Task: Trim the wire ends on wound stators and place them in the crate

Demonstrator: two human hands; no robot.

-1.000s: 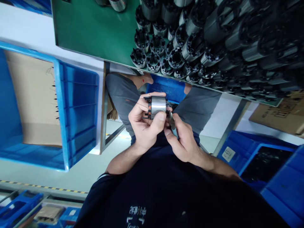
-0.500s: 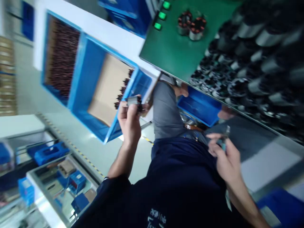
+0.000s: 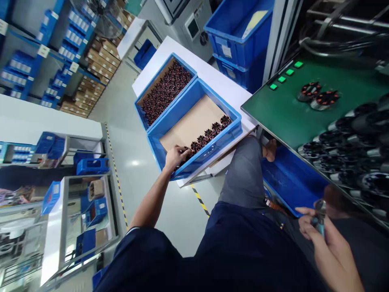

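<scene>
My left hand (image 3: 176,157) reaches over the near side of a blue bin (image 3: 158,151), fingers curled round a wound motor stator at the end of a row; the fingers hide most of it. Along the bin's near wall, several dark stators with copper windings (image 3: 208,133) stand on a cardboard sheet (image 3: 191,121). In my right hand (image 3: 331,243), held low beside the green bench, is a pair of cutting pliers (image 3: 320,213) with a teal handle. Its jaws point away from me.
A second blue bin (image 3: 140,106) packed with stators adjoins the first. Two stators (image 3: 325,99) and a crowd of metal-sided stators (image 3: 349,150) stand on the green bench (image 3: 273,111). Stacked blue crates (image 3: 231,48) are behind; another blue bin (image 3: 282,174) lies under the bench.
My left hand has carried the stator from in front of the bin down to the end of the row inside. The view has swung left. My right hand still holds the pliers.
</scene>
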